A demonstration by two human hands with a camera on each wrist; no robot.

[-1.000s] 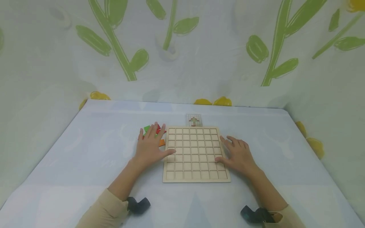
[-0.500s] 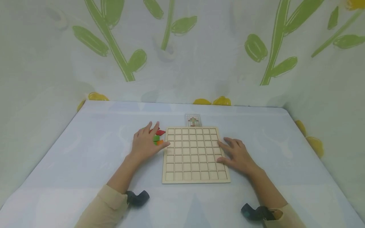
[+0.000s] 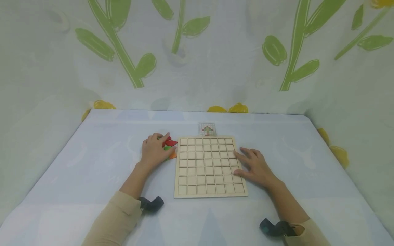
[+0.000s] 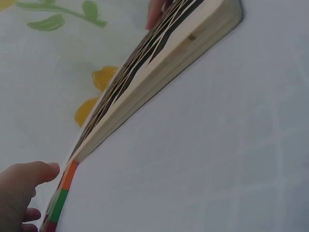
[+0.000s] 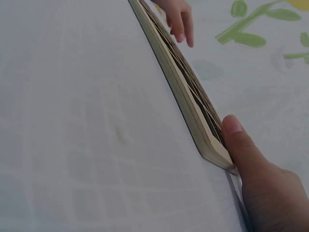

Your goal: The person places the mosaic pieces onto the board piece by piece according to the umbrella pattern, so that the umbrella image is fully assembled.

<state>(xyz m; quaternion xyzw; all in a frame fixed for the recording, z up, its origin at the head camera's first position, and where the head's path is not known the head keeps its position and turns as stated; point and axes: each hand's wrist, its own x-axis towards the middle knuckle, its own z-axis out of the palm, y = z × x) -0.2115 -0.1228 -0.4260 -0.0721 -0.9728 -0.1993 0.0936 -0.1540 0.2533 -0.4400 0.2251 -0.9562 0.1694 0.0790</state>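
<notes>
A pale wooden grid board (image 3: 210, 163) lies flat in the middle of the table, its squares bare. Along its left edge, my left hand (image 3: 154, 151) bends loosely over small coloured pieces, thumb apart from the fingers. Red pieces (image 3: 171, 143), a green piece (image 3: 167, 148) and an orange piece (image 3: 173, 155) show under and beside that hand, partly hidden. In the left wrist view the thumb hovers just beside the orange piece (image 4: 69, 175). My right hand (image 3: 257, 169) rests at the board's right edge with relaxed fingers; in the right wrist view its thumb (image 5: 234, 126) lies at the board's corner.
A small clear card (image 3: 207, 129) with a grid and a red and green figure lies behind the board. Dark curved wrist devices (image 3: 151, 204) sit at both cuffs. A wall with printed green leaves stands beyond the white table (image 3: 209, 218).
My left hand has drawn slightly left and its spread fingers have bent inward over the coloured pieces, which have shifted closer together. The right hand stays at the board's edge, almost unmoved.
</notes>
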